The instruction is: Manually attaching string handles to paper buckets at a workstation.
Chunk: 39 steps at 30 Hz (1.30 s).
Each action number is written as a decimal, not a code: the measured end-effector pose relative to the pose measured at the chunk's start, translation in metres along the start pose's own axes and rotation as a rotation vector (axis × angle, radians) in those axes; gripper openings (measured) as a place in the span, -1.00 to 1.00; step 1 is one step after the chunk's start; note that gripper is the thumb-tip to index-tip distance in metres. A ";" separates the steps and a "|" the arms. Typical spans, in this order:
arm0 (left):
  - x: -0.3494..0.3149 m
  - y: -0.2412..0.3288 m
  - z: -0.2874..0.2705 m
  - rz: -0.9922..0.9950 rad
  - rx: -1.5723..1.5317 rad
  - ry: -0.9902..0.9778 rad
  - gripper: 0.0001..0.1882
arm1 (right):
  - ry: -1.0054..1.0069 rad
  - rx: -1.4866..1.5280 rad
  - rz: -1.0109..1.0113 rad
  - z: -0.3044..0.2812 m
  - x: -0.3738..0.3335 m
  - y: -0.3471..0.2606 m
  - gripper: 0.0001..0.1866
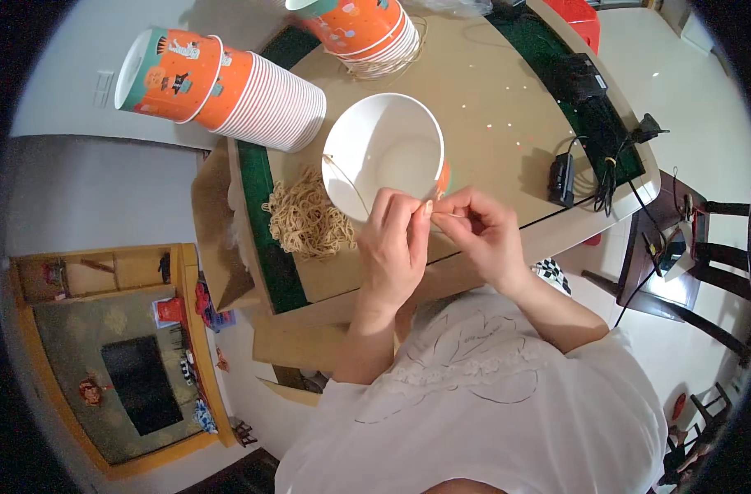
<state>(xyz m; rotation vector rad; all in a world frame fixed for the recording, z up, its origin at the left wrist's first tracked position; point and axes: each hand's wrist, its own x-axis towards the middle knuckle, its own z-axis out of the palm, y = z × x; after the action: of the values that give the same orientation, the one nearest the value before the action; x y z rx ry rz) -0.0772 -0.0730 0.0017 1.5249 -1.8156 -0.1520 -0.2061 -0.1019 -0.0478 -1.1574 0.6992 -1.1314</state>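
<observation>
A white-lined paper bucket point(389, 136) sits tilted on the table in front of me, its open mouth facing up toward me. A thin beige cord point(346, 179) runs from the left side of its rim down toward my left hand. My left hand point(392, 247) is closed in a pinch at the bucket's near right rim. Close beside it, my right hand point(484, 235) pinches a thin length of the cord, with the fingertips of both hands nearly touching. A little of the bucket's orange outside shows above my fingers. Any knot or hole there is too small to make out.
Left of the bucket lies a heap of beige cords point(309, 216). Orange-and-white stacks of paper buckets point(264, 99) stand at the far left and far middle point(367, 37), the latter with cord around it. A black adapter point(561, 179) and coiled cable point(607, 185) lie right.
</observation>
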 end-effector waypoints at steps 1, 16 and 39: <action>0.002 0.001 0.001 0.000 0.016 -0.019 -0.93 | 0.030 0.001 -0.007 0.000 0.000 0.000 -0.94; 0.042 -0.034 0.012 -0.219 -0.044 -0.226 -0.74 | 0.153 -0.016 -0.012 -0.023 0.046 0.034 -0.90; 0.044 -0.018 0.006 -0.194 -0.013 -0.252 -0.88 | 0.039 -0.182 -0.016 -0.025 0.044 0.017 -0.93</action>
<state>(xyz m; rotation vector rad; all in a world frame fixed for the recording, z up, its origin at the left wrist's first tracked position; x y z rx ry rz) -0.0670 -0.1194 0.0086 1.7345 -1.8487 -0.4666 -0.2083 -0.1521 -0.0668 -1.2987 0.8372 -1.1239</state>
